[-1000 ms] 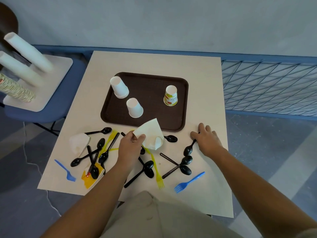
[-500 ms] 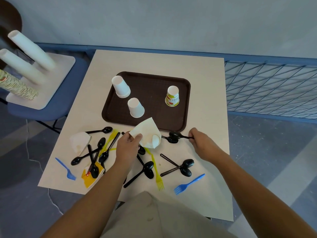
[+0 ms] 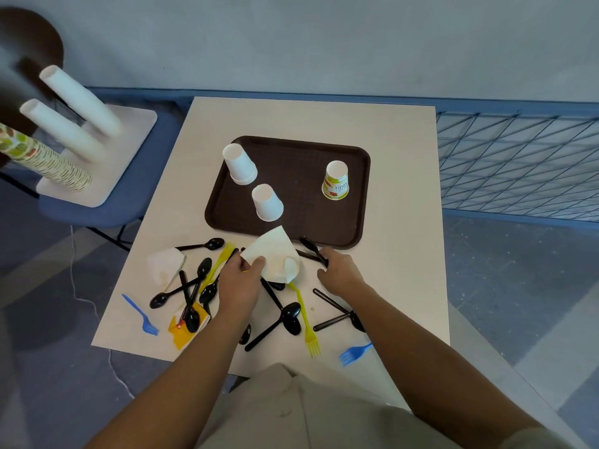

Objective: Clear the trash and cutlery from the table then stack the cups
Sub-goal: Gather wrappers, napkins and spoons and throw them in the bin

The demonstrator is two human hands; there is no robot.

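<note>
The left hand (image 3: 241,281) pinches a flattened piece of white paper (image 3: 275,254) by its near-left corner, thumb on top and fingers curled beneath, lifting it just above the table (image 3: 324,121) at the near edge of the tray (image 3: 301,160). The right hand (image 3: 340,272), just beside it, has its fingers curled round the handle of a black spoon (image 3: 307,244) whose bowl reaches the tray's near rim; whether a second handle is in the same grip I cannot tell. Around and beneath both hands lies the loose cutlery: more black spoons (image 3: 290,317), a yellow fork (image 3: 306,319) and another (image 3: 222,259) to the left, a blue fork (image 3: 141,315) near the left edge and one (image 3: 353,353) near the front. A second crumpled white paper (image 3: 165,265) and a yellow wrapper (image 3: 183,332) lie on the left. The brown tray holds three upside-down cups: a white stack (image 3: 240,163) at its far left, a single white cup (image 3: 266,202) nearer, and a printed cup (image 3: 336,180) on the right. Off to the left, a chair (image 3: 97,215) carries a cup stand (image 3: 107,166) with two white tubes (image 3: 81,98) and a long sleeve of printed cups (image 3: 42,157).
</note>
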